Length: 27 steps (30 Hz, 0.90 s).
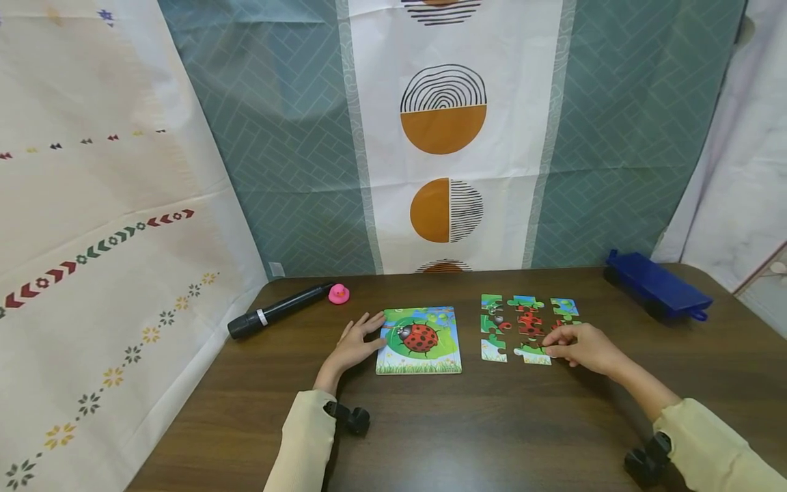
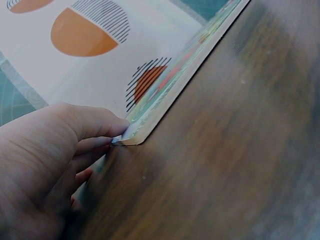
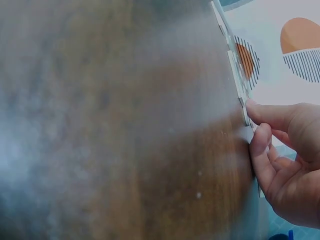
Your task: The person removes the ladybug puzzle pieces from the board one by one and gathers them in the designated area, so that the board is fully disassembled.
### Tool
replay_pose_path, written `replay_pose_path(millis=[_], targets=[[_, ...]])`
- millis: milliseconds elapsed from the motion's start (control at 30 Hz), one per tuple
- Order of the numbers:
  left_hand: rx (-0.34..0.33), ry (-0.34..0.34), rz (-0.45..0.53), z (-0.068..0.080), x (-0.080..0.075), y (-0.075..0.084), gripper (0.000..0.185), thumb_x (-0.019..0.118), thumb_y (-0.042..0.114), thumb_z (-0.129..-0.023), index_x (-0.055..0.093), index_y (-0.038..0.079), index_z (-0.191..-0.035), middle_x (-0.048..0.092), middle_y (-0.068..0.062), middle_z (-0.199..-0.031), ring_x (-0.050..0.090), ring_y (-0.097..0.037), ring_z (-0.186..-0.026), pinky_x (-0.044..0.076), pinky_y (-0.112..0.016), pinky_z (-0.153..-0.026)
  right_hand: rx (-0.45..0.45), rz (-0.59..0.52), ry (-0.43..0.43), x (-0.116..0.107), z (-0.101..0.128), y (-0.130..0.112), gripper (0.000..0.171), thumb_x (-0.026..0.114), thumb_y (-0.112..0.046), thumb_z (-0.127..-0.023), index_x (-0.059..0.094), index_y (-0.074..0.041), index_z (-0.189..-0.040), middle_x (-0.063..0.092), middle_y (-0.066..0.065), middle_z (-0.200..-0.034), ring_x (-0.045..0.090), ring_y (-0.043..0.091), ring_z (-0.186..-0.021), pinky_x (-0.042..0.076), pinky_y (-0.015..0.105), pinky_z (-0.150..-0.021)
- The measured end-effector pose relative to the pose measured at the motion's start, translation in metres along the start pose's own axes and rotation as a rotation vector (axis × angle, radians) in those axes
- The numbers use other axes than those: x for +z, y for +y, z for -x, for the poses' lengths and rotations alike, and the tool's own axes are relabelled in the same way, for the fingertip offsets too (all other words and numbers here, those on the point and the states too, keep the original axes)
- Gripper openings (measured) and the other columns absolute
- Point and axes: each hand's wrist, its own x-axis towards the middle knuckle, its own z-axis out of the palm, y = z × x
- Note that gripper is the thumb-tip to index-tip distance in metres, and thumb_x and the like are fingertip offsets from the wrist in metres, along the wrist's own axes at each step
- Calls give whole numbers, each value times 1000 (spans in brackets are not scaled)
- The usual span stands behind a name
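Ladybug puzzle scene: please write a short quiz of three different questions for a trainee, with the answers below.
1. True or false: the left hand touches the left edge of the ladybug picture board.
2. Which of the loose puzzle pieces does the right hand hold? A: one in the far row. B: one in the near row. C: none.
3. Name the small pink thing beside the black cylinder.

Key
1. True.
2. B; the fingers pinch a piece at the near right of the group.
3. A pink rubber duck.
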Motion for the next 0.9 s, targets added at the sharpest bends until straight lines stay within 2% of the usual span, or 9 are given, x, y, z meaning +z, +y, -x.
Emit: replay_pose_path(millis=[500, 733, 900], targets=[[13, -1, -22, 0, 0, -2, 54, 57, 19, -90, 42, 6, -141, 36, -7, -151, 14, -35, -146, 0, -56, -118, -58, -22, 24, 1, 2, 3, 19, 63, -21, -88, 66, -4, -97, 53, 3, -71, 46, 7, -51, 43, 24, -54], [15, -15, -9, 1, 0, -1, 54, 57, 19, -90, 42, 4, -140, 34, -7, -152, 13, -34, -146, -2, -55, -118, -54, -26, 16, 3, 4, 3, 20, 62, -21, -88, 65, -4, -98, 51, 1, -68, 46, 7, -51, 42, 24, -54], [19, -1, -12, -1, 1, -1, 54, 58, 19, -90, 43, 4, -139, 36, -8, -151, 14, -36, -146, -1, -56, -118, -74, -73, 32, 0, 2, 5, 22, 59, -20, -91, 65, -1, -101, 55, 3, -73, 45, 6, -50, 43, 24, -52]])
